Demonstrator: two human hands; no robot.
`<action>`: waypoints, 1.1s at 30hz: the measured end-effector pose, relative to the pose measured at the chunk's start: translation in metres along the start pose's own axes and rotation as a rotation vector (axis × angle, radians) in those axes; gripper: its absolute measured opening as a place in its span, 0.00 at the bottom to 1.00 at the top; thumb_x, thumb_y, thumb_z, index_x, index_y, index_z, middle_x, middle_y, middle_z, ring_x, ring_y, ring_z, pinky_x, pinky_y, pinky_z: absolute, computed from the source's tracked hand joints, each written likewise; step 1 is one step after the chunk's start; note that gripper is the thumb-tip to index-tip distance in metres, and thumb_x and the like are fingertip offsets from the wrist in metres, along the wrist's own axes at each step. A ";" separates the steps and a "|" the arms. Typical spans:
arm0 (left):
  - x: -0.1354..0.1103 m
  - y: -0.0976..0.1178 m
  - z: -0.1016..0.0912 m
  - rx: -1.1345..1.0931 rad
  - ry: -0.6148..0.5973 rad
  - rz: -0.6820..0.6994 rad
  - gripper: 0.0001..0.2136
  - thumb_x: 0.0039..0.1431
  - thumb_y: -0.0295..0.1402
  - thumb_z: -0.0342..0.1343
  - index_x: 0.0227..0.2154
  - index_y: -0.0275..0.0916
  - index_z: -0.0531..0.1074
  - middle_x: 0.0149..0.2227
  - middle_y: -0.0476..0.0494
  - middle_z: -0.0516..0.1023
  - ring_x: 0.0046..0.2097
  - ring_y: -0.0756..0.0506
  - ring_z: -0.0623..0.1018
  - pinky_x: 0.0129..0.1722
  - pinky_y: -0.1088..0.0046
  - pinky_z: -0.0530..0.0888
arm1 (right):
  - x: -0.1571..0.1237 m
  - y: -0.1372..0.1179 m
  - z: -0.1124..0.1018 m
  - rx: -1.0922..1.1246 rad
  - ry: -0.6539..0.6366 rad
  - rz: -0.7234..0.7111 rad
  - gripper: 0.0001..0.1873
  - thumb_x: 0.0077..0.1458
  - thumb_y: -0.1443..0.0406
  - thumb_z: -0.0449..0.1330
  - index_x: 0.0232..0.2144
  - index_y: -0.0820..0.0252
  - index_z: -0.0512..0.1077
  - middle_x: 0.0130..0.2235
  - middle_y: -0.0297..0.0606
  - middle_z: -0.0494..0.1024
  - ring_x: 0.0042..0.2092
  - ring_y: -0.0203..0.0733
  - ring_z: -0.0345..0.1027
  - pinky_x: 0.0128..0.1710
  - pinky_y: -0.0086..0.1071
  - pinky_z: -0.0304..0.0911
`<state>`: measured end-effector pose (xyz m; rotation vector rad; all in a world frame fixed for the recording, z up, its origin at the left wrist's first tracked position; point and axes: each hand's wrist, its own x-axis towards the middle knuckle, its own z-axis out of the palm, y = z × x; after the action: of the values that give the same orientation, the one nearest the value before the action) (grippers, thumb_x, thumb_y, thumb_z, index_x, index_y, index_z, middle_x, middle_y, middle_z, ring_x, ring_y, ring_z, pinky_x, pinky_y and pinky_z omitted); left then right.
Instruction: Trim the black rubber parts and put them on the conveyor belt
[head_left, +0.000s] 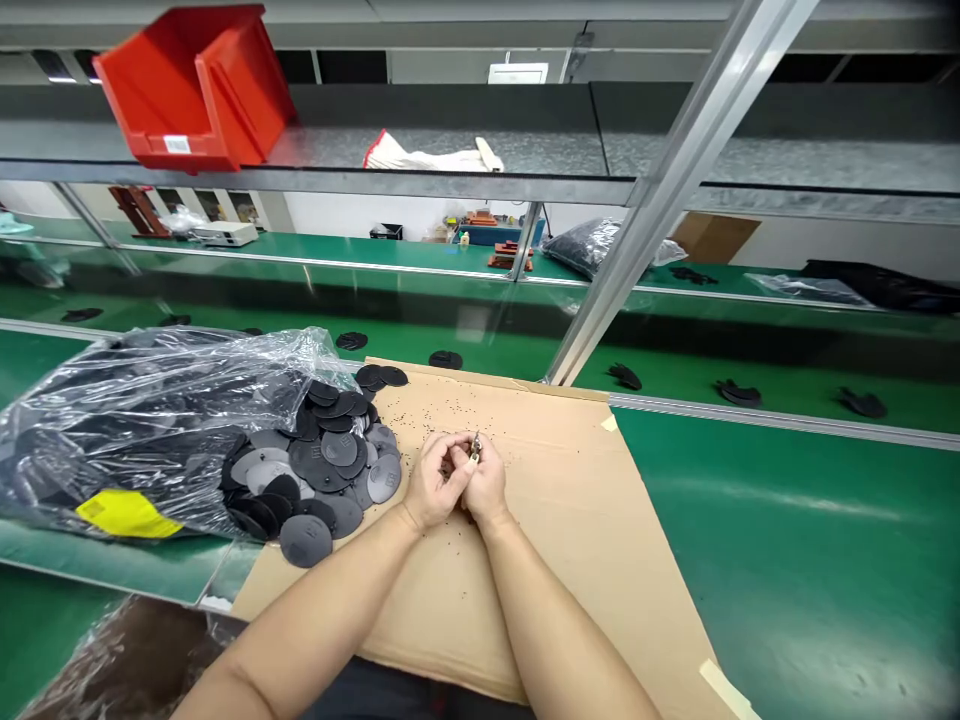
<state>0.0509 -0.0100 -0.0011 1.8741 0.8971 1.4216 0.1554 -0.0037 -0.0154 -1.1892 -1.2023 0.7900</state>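
My left hand (437,482) and my right hand (487,484) meet over a cardboard sheet (585,510), their fingers closed and close together. From the fingers of my right hand sticks a small metal-tipped tool (475,450) with a pale part; its exact kind does not show. Whatever my left fingers close around is mostly hidden by the hands. Left of my hands lies a heap of flat black plastic discs (330,455), some with a marking on the face. Tiny black bits (442,412) are scattered over the cardboard around my hands.
A clear plastic bag (165,410) full of dark parts lies at the left, with a yellow label (127,513). Beyond the cardboard, a green conveyor belt (510,362) carries spaced black parts. An aluminium post (660,190) slants up ahead; a red bin (195,95) and glove (427,155) rest overhead.
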 end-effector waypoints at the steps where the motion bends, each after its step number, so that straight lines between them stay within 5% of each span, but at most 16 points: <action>1: 0.001 0.000 -0.002 0.015 -0.006 0.021 0.19 0.56 0.38 0.55 0.49 0.36 0.68 0.44 0.36 0.72 0.47 0.42 0.73 0.50 0.61 0.71 | 0.000 -0.001 0.000 -0.054 -0.006 -0.004 0.09 0.50 0.60 0.59 0.32 0.59 0.70 0.30 0.33 0.74 0.31 0.38 0.68 0.33 0.32 0.65; 11: 0.004 -0.001 0.000 -0.060 0.105 -0.268 0.09 0.57 0.36 0.55 0.39 0.39 0.74 0.39 0.42 0.77 0.41 0.44 0.76 0.46 0.67 0.72 | -0.003 -0.004 0.006 -0.206 -0.059 -0.112 0.09 0.50 0.60 0.60 0.34 0.58 0.71 0.34 0.38 0.76 0.37 0.42 0.70 0.38 0.35 0.65; 33: 0.004 -0.003 0.000 -0.156 0.112 -0.327 0.13 0.58 0.41 0.54 0.38 0.38 0.75 0.38 0.42 0.79 0.41 0.45 0.77 0.44 0.70 0.72 | -0.004 -0.005 0.004 -0.294 -0.068 -0.141 0.06 0.51 0.62 0.58 0.32 0.58 0.70 0.33 0.37 0.75 0.36 0.41 0.68 0.37 0.34 0.64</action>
<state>0.0513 -0.0052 -0.0012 1.4677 1.0592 1.3589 0.1497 -0.0072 -0.0120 -1.3059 -1.4787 0.5638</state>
